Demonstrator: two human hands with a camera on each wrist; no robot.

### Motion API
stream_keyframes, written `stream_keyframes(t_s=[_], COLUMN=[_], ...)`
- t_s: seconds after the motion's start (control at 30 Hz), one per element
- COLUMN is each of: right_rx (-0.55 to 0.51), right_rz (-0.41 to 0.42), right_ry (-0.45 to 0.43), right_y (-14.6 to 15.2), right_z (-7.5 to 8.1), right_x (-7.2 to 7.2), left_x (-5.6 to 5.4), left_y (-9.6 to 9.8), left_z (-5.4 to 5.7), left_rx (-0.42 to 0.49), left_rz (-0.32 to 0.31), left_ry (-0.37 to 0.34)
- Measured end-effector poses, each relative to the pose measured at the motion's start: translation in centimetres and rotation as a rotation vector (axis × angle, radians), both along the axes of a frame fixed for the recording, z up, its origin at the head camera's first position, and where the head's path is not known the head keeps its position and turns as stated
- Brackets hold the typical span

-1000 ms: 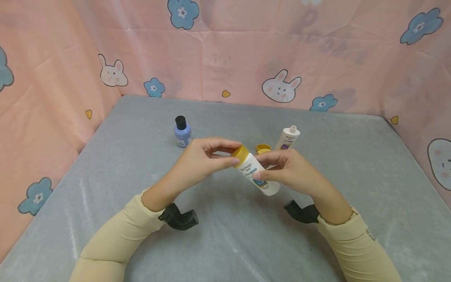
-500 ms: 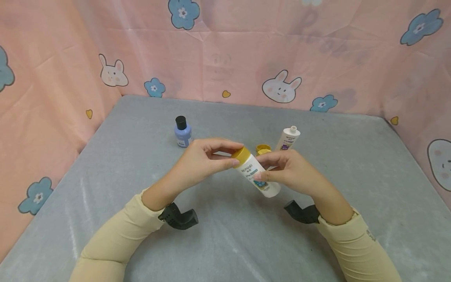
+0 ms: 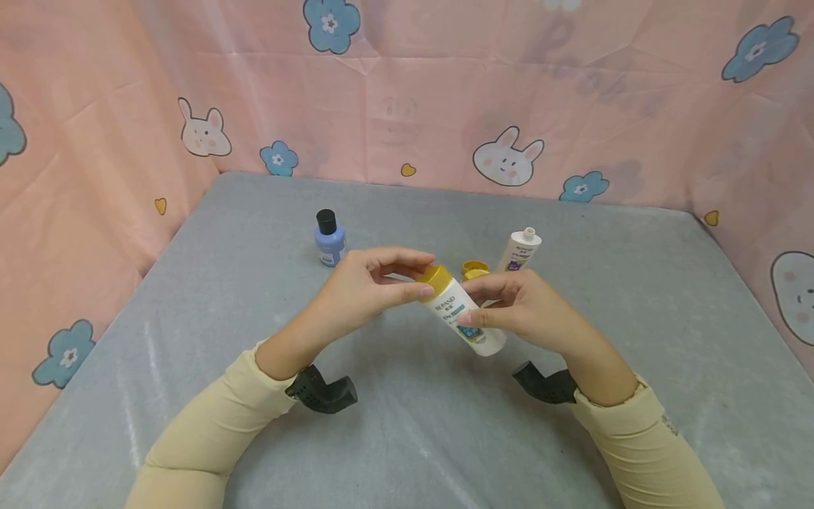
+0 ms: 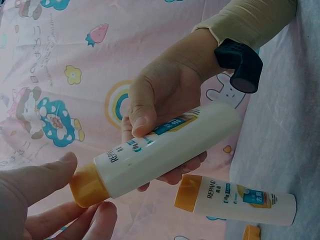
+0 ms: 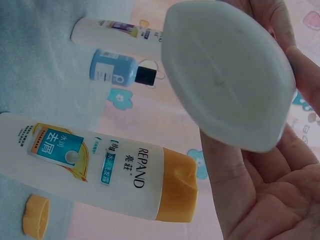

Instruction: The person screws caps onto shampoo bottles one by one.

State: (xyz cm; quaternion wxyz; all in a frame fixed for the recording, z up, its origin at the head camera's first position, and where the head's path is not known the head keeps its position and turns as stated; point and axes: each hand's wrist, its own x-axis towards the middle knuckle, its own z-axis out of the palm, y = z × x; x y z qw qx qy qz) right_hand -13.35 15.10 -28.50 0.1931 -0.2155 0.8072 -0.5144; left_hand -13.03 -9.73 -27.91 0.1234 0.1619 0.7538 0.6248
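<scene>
A white shampoo bottle [image 3: 463, 314] with a yellow cap [image 3: 436, 281] is held tilted above the table, its cap end up and to the left. My left hand [image 3: 375, 283] pinches that cap, thumb on the near side and fingers on the far side. Around the bottle's body, my right hand [image 3: 528, 307] grips with thumb and fingers. The right wrist view shows the bottle's base [image 5: 230, 75] close up. A second shampoo bottle [image 4: 245, 202] with a yellow cap stands on the table nearby; in the head view my right hand largely hides it.
A loose yellow cap [image 5: 36, 216] lies on the grey table beside the standing bottle. Behind my right hand stands a capless white bottle [image 3: 521, 247] with a purple label. A blue bottle [image 3: 330, 244] with a black cap is at back left. Pink printed curtains [image 3: 407, 92] enclose the table.
My left fingers have shifted slightly on the cap, the index finger lifting a little. The bottle's tilt has changed only slightly, and the right hand keeps its grip.
</scene>
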Motion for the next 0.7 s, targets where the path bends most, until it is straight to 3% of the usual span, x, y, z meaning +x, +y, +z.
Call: stream_keyframes(t_s=[0.7], right_rx=[-0.003], right_rz=[0.019], right_ry=[0.020], right_y=[0.02], right_z=[0.00], right_x=[0.01], left_x=[0.02], left_y=[0.09], left_z=[-0.16], left_rx=[-0.022], left_rz=[-0.024], left_ry=[0.021])
